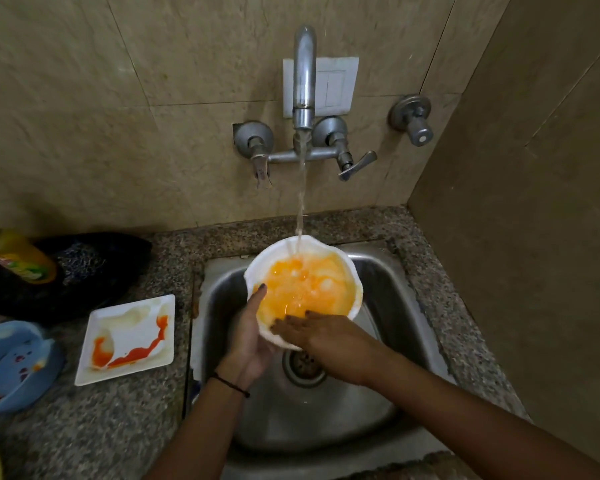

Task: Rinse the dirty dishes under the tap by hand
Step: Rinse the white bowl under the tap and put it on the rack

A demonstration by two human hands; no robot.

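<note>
One white bowl (303,289), awash with orange water, sat over the sink (388,306) under the tap (304,77). The left hand (248,336) gripped its rim at eight o'clock; the right hand (317,332) lay flat, fingers spread, inside at six. One stained square plate (127,339) waited at nine o'clock, with one blue bowl (14,365) beyond.

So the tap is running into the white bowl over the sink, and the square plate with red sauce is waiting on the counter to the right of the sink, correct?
Not quite. The head view shows the square plate on the counter left of the sink, not right. The rest holds: the tap runs into the white bowl, held over the sink by the left hand and right hand.
</note>
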